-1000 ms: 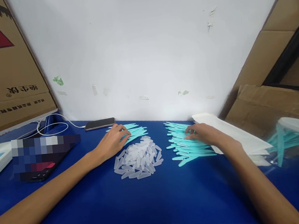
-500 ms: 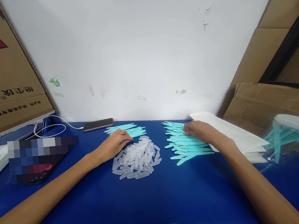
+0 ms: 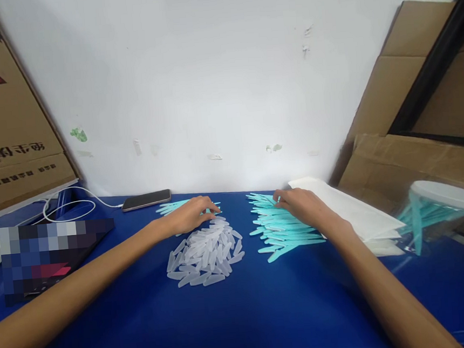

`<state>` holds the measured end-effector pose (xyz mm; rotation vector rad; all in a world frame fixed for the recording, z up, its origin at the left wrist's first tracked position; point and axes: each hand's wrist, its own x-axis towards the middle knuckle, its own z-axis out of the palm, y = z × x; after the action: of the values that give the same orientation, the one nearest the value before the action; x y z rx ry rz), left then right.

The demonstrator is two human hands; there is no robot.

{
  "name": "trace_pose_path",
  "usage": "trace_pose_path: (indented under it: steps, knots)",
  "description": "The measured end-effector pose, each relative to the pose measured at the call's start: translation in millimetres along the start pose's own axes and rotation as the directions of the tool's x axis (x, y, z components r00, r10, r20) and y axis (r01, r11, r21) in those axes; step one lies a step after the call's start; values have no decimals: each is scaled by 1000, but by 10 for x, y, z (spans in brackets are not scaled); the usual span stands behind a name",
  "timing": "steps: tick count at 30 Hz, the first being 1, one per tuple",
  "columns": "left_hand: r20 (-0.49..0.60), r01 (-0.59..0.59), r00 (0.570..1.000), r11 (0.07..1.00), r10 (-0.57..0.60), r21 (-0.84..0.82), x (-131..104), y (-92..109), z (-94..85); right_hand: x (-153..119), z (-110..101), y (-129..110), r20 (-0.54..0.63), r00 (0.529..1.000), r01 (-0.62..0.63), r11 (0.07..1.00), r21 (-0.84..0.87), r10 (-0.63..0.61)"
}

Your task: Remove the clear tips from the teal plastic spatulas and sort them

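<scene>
A heap of translucent white caps (image 3: 206, 255) lies on the blue table (image 3: 236, 320). Behind it my left hand (image 3: 193, 214) hovers at the heap's back edge, over a smaller group of teal sticks (image 3: 169, 207); its fingers are apart, with nothing visible between them. To the right lies a bigger pile of teal sticks (image 3: 281, 226). My right hand (image 3: 299, 205) is at the back of this pile, fingers bent down onto the sticks; whatever the fingertips hold is too small to make out.
A phone (image 3: 147, 200) on a white cable lies by the wall. White paper envelopes (image 3: 353, 212) and a clear tub of teal sticks (image 3: 434, 210) stand right. Cardboard boxes (image 3: 8, 118) rise at both sides. A blurred dark item (image 3: 60, 254) sits left.
The view has shifted slightly. My left hand has moved right across the small stick group, and its fingers have spread. My right hand remains at the large pile.
</scene>
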<state>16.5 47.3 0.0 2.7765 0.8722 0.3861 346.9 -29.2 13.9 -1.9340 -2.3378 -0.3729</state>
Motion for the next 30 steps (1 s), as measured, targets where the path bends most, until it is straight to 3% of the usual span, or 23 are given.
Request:
trace_pose_path:
  steps: [5,11,15,18,20,24,27,30]
  knots:
    - [70,-26,997,1000,27,-17,203,45,8,13,-14,-60,36,999,23,1000,7,-23]
    - [67,9,998,1000,-8,-8,273,31,19,21,11,-61,58,998,12,1000,-18,-11]
    - [-40,42,998,999,-42,-9,214,63,-15,9,-32,-70,-21,1000,12,999,-37,-13]
    - [-230,78,967,985,-113,-155,112,185,-59,-7,-66,-162,-167,983,71,997,-16,-72]
    - [-310,105,922,921,-231,-374,26,288,-79,-21,-68,-278,-258,958,137,990,19,-127]
    - [-261,94,871,663,-416,-743,-128,421,-58,-49,-31,-567,-362,900,285,956,70,-242]
    - [-190,95,857,511,-479,-854,-193,442,0,-67,1,-743,-423,857,363,927,92,-293]
    - [-144,88,862,422,-487,-902,-218,470,45,-77,32,-844,-474,829,395,911,120,-297]
